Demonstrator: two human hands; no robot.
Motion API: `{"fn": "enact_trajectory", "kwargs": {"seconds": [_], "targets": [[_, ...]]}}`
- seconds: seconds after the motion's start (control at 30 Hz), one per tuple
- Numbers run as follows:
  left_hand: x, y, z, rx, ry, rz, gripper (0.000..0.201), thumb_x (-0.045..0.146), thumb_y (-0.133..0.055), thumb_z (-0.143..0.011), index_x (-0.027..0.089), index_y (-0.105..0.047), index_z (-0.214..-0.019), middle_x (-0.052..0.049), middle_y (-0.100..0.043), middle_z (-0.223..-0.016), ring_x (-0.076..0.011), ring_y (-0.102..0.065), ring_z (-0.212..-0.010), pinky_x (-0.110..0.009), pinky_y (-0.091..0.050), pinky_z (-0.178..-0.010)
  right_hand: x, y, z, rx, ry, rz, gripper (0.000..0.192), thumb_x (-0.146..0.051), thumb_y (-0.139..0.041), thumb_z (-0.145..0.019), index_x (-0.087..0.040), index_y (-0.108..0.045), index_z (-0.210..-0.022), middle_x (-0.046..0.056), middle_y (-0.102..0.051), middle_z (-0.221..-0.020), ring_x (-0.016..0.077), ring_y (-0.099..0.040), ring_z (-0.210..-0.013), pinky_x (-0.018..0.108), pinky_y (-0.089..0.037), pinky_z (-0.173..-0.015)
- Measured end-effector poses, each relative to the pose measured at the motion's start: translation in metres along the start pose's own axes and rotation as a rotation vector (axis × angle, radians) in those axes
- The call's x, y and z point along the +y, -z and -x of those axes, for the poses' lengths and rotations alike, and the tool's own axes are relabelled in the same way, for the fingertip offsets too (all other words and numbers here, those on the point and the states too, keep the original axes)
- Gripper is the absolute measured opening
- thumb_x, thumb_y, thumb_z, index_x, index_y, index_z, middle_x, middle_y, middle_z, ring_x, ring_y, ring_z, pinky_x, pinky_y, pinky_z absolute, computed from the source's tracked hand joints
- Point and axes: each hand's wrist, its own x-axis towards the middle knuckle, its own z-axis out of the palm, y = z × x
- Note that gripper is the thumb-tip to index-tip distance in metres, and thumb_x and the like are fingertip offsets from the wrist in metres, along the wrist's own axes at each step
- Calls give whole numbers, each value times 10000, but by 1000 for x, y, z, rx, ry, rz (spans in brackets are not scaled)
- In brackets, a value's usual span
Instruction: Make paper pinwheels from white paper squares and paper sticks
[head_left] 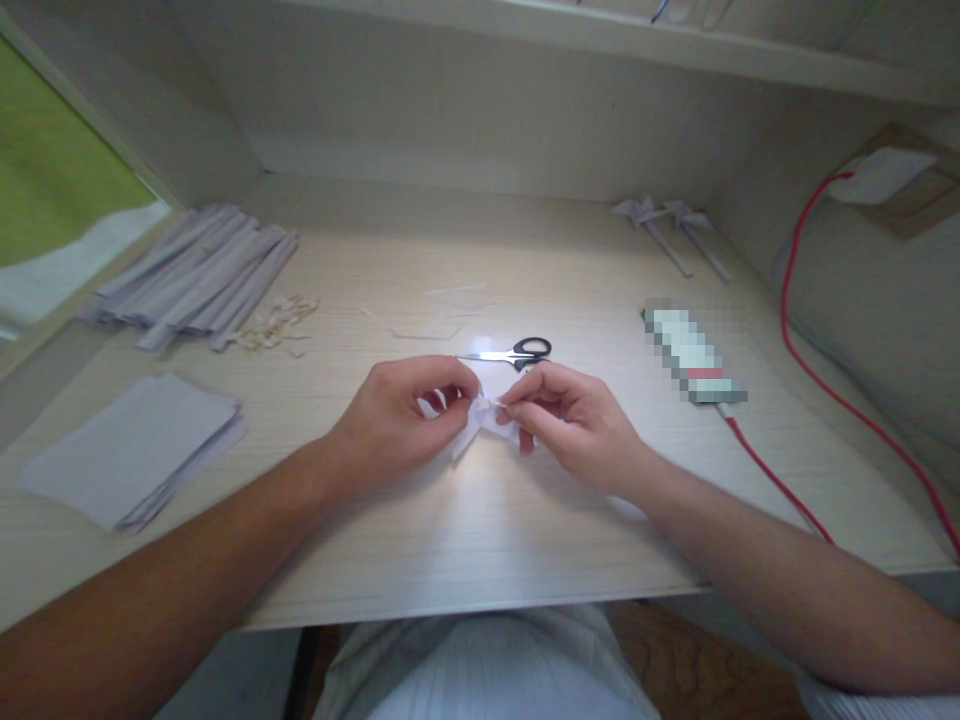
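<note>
Tabletop [480,530] carries it all: strip bundle [199,275] at far-left corner, sheet stack [135,445] near left edge, scissors [514,353] mid. Your left hand [397,415] and right hand [570,415] both have a closed grip on the folded paper piece [484,420], just above the middle. Likely light, limp, creases easily; pinch at folds.

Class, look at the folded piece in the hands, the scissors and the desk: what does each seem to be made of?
Folded piece: thin white paper, matt, with sharp creases, pinched by the left hand and right hand.
Scissors: shiny metal blades, black handles that look like plastic.
Desk: pale wood-grain surface, probably laminate, with a slight sheen.
</note>
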Motion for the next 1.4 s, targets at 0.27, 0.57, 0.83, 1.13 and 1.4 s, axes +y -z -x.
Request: {"fn": "enact_trajectory", "kwargs": {"seconds": [0.27,0.57,0.83,1.13,1.4], "targets": [[0,0,-1,2,18,-17,139,98,-658,-813,194,-738,-876,-5,-757,-824,-131,-674,-689,-244,-533,-652,2,1,0,6,8,34,57,-171,-627,-902,-180,-681,-915,32,-734,-842,134,-653,-622,277,-518,-600],[-1,-1,-1,15,33,-20,108,117,-679,-823,182,-748,-873,3,-751,-796,-116,-667,-671,-211,-513,-622,-2,2,3,20,116,292,145,-104,-596,-899,-167,-720,-941,20,-732,-819,124,-635,-633,262,-485,-598],[-3,-3,-1,39,19,-38,130,88,-673,-817,176,-752,-872,12,-742,-784,-108,-662,-684,-209,-492,-642,-3,-1,2,-3,86,162,96,-150,-641,-913,-149,-693,-994,31,-735,-842,120,-665,-633,248,-518,-601],[-3,-6,0,32,17,-21,118,100,-687,-830,186,-746,-884,15,-734,-797,-113,-653,-696,-232,-495,-656,3,-1,-3,35,30,46,86,-229,-643,-925,-156,-682,-947,15,-703,-801,94,-578,-544,238,-457,-515],[-5,-8,1,73,-2,38,12,188,-719,-862,178,-718,-867,-4,-717,-805,-132,-647,-712,-266,-511,-667,4,5,-12,4,-149,-130,176,-319,-673,-898,-148,-667,-938,-25,-625,-647,67,-427,-464,215,-305,-431]]}}
